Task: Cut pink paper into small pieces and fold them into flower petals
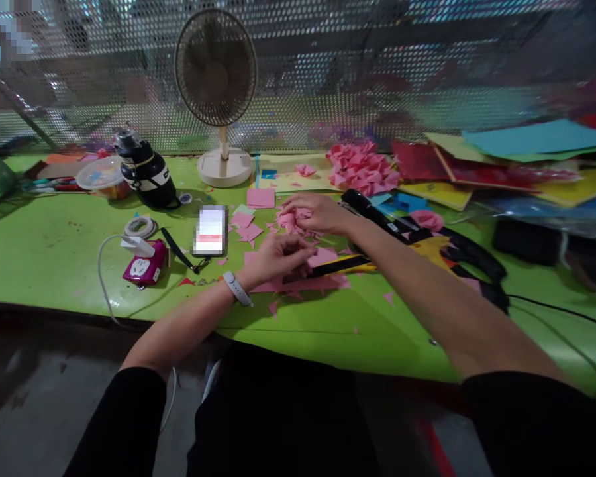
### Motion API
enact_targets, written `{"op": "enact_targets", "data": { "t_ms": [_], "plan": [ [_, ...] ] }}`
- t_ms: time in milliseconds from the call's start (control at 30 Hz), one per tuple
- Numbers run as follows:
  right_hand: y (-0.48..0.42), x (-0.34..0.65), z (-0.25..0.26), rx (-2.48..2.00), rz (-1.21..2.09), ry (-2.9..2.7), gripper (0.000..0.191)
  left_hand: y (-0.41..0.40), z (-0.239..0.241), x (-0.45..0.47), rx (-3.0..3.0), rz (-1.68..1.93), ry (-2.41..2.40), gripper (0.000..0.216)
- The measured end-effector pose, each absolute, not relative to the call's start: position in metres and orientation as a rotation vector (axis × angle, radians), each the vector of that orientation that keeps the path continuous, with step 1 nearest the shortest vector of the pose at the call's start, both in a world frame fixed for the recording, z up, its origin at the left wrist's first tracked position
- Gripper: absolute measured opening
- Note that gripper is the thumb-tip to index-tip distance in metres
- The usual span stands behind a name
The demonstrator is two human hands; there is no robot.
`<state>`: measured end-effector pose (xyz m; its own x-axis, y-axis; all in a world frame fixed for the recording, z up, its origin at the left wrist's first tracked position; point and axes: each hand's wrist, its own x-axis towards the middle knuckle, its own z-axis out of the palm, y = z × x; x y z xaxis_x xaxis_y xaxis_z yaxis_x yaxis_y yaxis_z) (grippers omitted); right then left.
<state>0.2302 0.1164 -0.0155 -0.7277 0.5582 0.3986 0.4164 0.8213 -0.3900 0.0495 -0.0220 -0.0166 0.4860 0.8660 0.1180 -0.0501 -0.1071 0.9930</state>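
My left hand (284, 257) is closed, its fingers curled above a pink paper sheet (328, 283); what they hold, if anything, is hidden. Just right of its fingertips lies a long black and yellow tool (342, 265), its kind unclear. Farther back, my right hand (318, 213) reaches leftward, fingers apart and bent down over a small heap of folded pink paper pieces (287, 222). It seems to touch them; I see no firm grip. Flat pink paper squares (261, 198) and loose scraps lie to the left.
Behind stand a fan (224, 165), a dark bottle (149, 175) and a pile of folded pink paper (362, 169). A phone (210, 230), tape roll (140, 227) and magenta power adapter (146, 264) lie left. A corded yellow-black tool (430, 250) and coloured sheets (536, 142) are right.
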Motion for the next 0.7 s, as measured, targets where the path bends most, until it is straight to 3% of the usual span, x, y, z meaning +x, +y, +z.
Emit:
{"op": "enact_targets", "data": {
  "t_ms": [133, 333, 500, 700],
  "plan": [
    [0.097, 0.252, -0.012, -0.728, 0.488, -2.141, 0.025, -0.005, -0.007, 0.04, 1.136, 1.196, 0.867, 0.029],
    [0.064, 0.248, -0.009, -0.607, 0.435, -2.229, 0.033, 0.008, -0.008, 0.039, 0.63, 1.056, 0.846, 0.039],
    [0.063, 0.238, -0.027, -0.586, 0.409, -2.353, 0.055, 0.013, -0.02, 0.046, 0.66, 1.089, 0.788, 0.017],
    [0.063, 0.248, -0.03, -0.695, 0.22, -2.305, 0.057, 0.021, -0.024, 0.049, 0.572, 1.211, 0.905, 0.004]
  ]
}}
